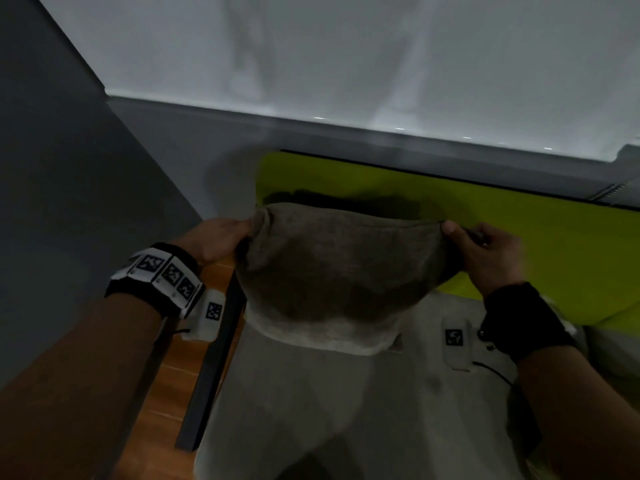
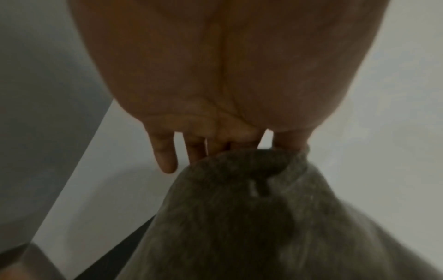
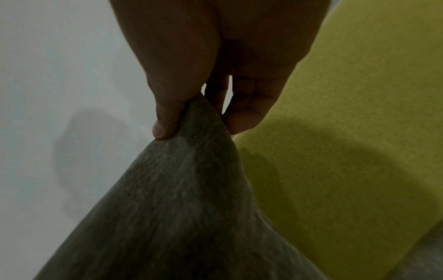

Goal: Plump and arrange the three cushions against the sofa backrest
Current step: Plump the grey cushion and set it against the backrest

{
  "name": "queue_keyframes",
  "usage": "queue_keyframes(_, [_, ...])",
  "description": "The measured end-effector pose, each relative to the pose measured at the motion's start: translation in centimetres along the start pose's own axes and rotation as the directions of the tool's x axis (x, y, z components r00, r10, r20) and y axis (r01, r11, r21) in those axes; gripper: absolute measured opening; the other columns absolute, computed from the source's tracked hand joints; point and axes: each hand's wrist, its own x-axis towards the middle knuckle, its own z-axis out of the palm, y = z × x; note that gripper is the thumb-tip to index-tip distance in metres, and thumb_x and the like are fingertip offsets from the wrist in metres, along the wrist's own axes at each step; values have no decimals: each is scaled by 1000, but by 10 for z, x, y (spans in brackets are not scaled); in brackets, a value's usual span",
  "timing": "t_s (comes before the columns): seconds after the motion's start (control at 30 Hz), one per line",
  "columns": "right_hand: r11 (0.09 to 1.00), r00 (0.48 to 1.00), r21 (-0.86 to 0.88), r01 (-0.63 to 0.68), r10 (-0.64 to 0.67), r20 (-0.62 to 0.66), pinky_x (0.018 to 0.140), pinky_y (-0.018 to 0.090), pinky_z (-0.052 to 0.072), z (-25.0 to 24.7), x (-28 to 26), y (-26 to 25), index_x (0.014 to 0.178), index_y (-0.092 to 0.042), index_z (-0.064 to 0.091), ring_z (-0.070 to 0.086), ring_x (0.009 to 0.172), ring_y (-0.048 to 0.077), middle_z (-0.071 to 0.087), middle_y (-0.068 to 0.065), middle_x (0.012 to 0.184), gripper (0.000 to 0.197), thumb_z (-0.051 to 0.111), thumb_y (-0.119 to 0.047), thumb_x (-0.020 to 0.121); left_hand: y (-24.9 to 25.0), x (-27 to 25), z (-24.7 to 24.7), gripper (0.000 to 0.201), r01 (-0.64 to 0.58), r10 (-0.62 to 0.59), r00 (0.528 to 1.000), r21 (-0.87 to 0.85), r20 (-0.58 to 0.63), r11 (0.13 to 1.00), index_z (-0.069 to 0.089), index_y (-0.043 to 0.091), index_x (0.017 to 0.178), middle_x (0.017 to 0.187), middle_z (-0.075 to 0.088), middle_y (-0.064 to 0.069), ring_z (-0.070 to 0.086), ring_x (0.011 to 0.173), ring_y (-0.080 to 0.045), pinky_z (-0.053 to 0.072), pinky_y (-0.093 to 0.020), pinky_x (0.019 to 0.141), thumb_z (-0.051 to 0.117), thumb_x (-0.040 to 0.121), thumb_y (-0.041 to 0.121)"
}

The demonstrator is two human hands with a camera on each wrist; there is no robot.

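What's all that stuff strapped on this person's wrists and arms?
Both forearms are bare, with no sleeves. The left hand has a black wristband carrying white square tiles printed with black block patterns. The right hand has a plain black wristband. Under each wrist hangs a small white unit bearing one such pattern; the right unit trails a thin black cable.
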Motion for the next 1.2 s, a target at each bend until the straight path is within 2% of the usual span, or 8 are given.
queue_keyframes(0.23, [986,989,145,-83,64,130,66,42,48,-14,3,19,62,-16,53,52,72,15,50,4,69,63,80,-73,67,-19,-4,-3,41,-216,218,972,35,-90,976,60,7,99,100,59,-10,59,96,-27,41,-31,82,41,84,40])
queue_keyframes(0.47, [973,989,223,-63,30,148,64,16,56,-15,1,21,67,-39,77,66,67,-4,71,-18,66,31,76,-20,92,-18,7,-20,31,-114,-43,810,-229,-585,967,57,-7,105,103,53,-20,52,91,-29,40,-33,82,42,107,20])
queue_keyframes(0.67, [885,962,420,-199,96,254,73,20,59,-14,-7,6,77,-37,79,72,85,2,77,-14,85,12,80,-46,68,-22,8,-17,40,-203,-51,929,-620,-367,758,65,19,108,116,68,-7,65,108,-25,53,-33,94,60,91,55])
queue_keyframes(0.73, [886,961,415,-208,106,256,73,23,62,-17,-8,8,83,-36,80,73,87,4,78,-13,88,37,84,-62,57,-28,8,-16,23,-232,32,925,-497,-378,836,66,25,108,112,69,-4,65,105,-19,52,-24,93,67,93,42])
queue_keyframes(0.87, [891,981,415,-182,133,143,68,23,61,-16,-7,7,75,-36,71,70,81,3,72,-15,80,42,84,-70,54,-31,13,-17,6,-308,10,893,-594,-451,743,71,32,86,102,72,-8,69,103,-30,54,-49,97,73,88,26])
queue_keyframes(1.03, [907,982,382,-176,188,6,68,27,60,-10,-7,-2,71,-33,66,69,77,6,70,-13,75,23,81,-50,68,-23,21,-11,18,-334,-44,838,-575,-544,747,64,13,79,83,68,-4,66,71,0,53,-15,63,75,88,23])
queue_keyframes(1.1, [917,959,334,-218,264,-99,72,38,62,-11,-6,-1,67,-33,68,69,79,16,70,-7,75,35,85,-62,58,-24,25,-10,28,-343,-84,815,-594,-574,728,62,1,83,80,65,-7,63,67,-2,48,-9,53,76,87,26])
queue_keyframes(1.2, [932,930,294,-212,285,-232,81,60,62,-1,-5,-5,71,-28,63,68,79,25,68,1,77,28,87,-41,80,-20,32,-15,26,-351,-87,811,-598,-579,721,58,8,76,75,61,0,62,59,7,44,-5,48,76,87,24])
